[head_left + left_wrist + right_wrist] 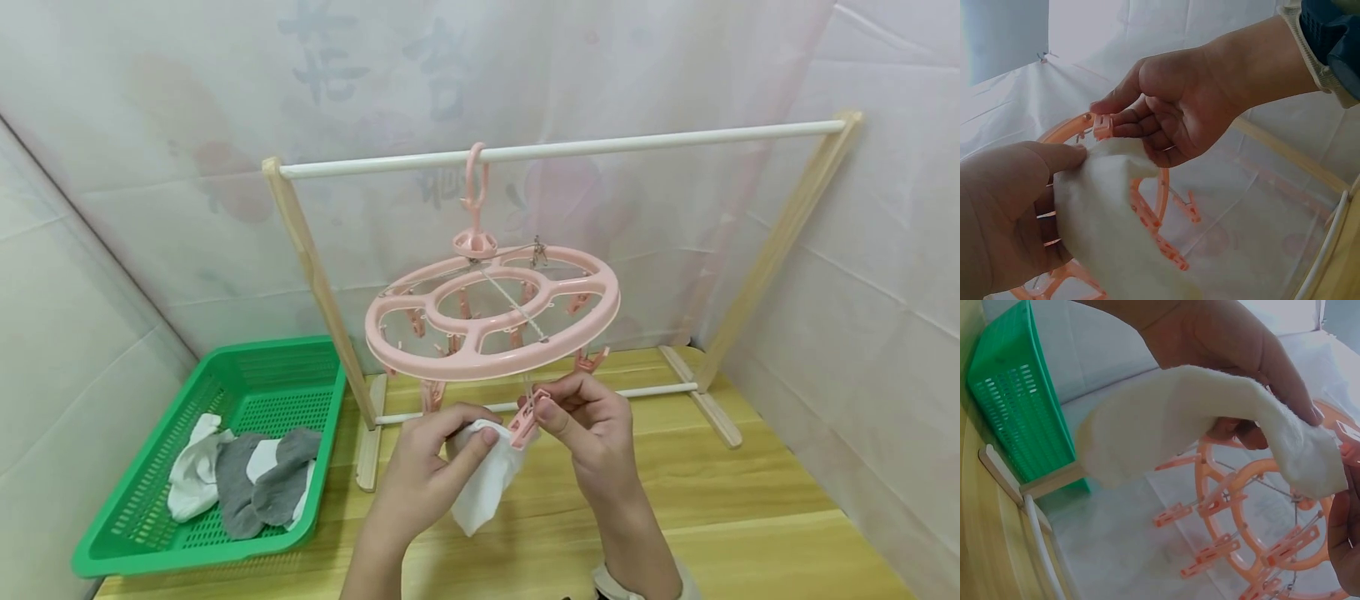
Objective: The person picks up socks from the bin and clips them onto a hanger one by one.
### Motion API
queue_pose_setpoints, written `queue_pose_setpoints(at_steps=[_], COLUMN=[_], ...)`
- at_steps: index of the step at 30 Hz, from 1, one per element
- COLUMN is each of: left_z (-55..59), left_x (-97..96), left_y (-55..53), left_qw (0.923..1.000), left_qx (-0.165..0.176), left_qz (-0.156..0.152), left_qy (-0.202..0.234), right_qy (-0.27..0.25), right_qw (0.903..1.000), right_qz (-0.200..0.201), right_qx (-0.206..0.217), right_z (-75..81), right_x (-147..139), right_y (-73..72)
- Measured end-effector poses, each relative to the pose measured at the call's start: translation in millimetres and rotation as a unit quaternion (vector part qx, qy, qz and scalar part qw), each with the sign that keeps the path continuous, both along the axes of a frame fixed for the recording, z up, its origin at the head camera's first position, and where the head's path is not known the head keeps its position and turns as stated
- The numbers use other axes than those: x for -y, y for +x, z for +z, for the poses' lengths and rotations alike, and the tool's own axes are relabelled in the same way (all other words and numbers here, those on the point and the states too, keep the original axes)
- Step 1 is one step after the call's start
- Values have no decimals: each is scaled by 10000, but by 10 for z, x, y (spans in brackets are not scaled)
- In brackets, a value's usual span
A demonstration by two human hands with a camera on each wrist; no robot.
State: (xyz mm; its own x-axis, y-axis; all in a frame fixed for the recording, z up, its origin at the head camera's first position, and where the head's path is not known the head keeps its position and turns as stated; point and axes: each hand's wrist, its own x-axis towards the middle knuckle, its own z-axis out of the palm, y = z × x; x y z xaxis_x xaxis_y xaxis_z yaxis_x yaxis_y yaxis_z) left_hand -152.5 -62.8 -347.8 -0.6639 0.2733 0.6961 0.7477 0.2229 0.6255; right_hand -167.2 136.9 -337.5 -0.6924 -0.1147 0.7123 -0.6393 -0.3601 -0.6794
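Pale printed sheeting walls in the scene behind a wood-grain desk, a green basket over at the desk's left edge with grey and white socks inside. A wooden rack stands toward the far edge, and from its white bar hangs the pink clip hanger. And here's the action: the white sock is up in the air, in front of the rack, below the hanger's near rim! The left hand has it by the upper edge, thumb against fingers; the right hand pinches a pink peg right at that edge. Whether the peg has bitten the fabric, I cannot tell.

To do this well, I'd say: squeeze the peg's tail fully, feed a decent fold of cuff deep between its jaws, and keep the left thumb clear of them. Ease off the squeeze before the left hand lets go, and pull gently, because the hanger would likely tilt and swing under a tug.
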Motion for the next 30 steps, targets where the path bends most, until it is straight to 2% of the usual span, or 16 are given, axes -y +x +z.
queue_pose_setpoints(at_steps=[5,12,18,24,30], left_z=[5,18,-3,8,11], left_x=[-32,-69,-70,-63,-62], left_y=[11,21,50,13,22], left_qw=[9993,9993,9992,9989,9990], left_qx=[-115,-190,-197,-248,-186], left_qz=[331,266,330,378,405], left_qy=[108,174,124,86,20], right_qy=[42,366,528,896,1068], right_qw=[9996,9969,9960,9917,9901], right_qz=[54,-439,-580,-842,-885], right_qx=[-262,-539,-428,-369,-232], right_z=[3,-9,-39,-21,-23], right_x=[18,34,32,24,15], right_y=[-19,-23,15,-2,12])
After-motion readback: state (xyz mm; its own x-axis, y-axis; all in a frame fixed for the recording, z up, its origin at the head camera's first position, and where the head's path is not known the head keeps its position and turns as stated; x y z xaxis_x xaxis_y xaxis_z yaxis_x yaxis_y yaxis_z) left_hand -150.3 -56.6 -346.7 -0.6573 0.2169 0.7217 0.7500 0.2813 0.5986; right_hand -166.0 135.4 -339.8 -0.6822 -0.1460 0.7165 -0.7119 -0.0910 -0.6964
